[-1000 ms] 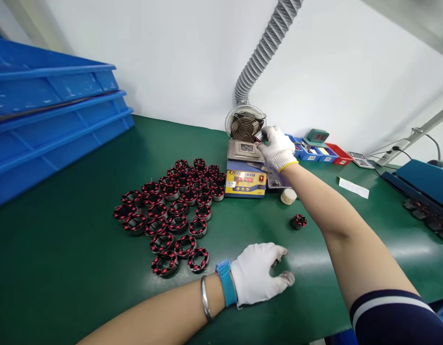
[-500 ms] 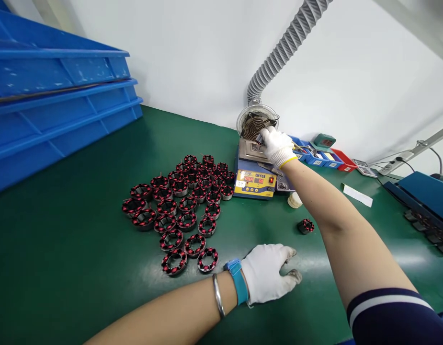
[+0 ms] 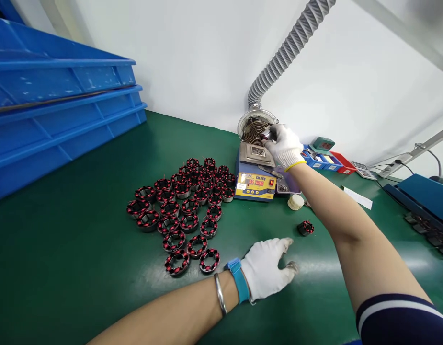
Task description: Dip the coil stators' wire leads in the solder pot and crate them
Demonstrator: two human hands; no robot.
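1. The right hand (image 3: 284,146) wears a white glove with a yellow cuff. It reaches toward the far edge of the tabletop (image 3: 81,268).
2. Its fingers are closed on a small dark-and-red part (image 3: 267,135). The glove hides most of the part.
3. The part is held in the air, in front of the fan grille (image 3: 253,128) and above the back of the solder pot (image 3: 255,179).
4. The solder pot has a yellow front panel printed "CM 558". The panel carries a red digital display, but its digits are too small to read reliably.
5. A grey ribbed hose (image 3: 289,48) rises from the fan up the wall.
6. The left hand (image 3: 266,273), also gloved, rests palm down near the near edge. Its fingers are spread wide and hold nothing. A blue band and a metal bangle sit on its wrist.
7. A cluster of red-wound coils (image 3: 187,211) lies on the green tabletop, just left of the solder pot.
8. A single coil (image 3: 305,227) lies apart, between the two hands. A white disc (image 3: 296,202) lies just beyond it.
9. Blue crates (image 3: 63,105) are stacked at the far left corner.
10. Small bins (image 3: 329,160), blue and red, stand right of the solder pot. Their labels are illegible.
11. A white paper slip (image 3: 357,197) lies toward the right edge.
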